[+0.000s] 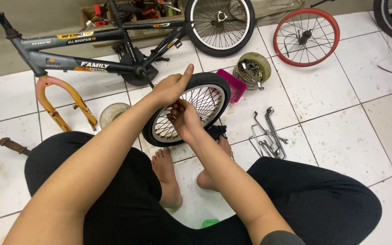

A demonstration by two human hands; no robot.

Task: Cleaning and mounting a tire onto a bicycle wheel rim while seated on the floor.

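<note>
Wheel [205, 97]: small spoked bicycle wheel with black tyre and silver rim, standing upright on the white tiled floor [341, 136] between the person's bare feet and the grey bike frame [69, 50]
Left hand [171, 87]: curled over the top of the tyre, thumb raised – fingers closed on the tread
Right hand [184, 119]: fingers bent in among the spokes near the rim; whether it pinches a spoke or a small part cannot be told
Handling: probably light and stiff overall – rubber gives a sure hold, thin spokes likely bend if pulled sideways; best held at tyre or rim
Appearance: dark, slightly dusty tyre, bright crossed spokes, hub hidden behind the hands
Nearby: spanners [268, 134] lie on the tiles to the right, apart from the wheel
</note>
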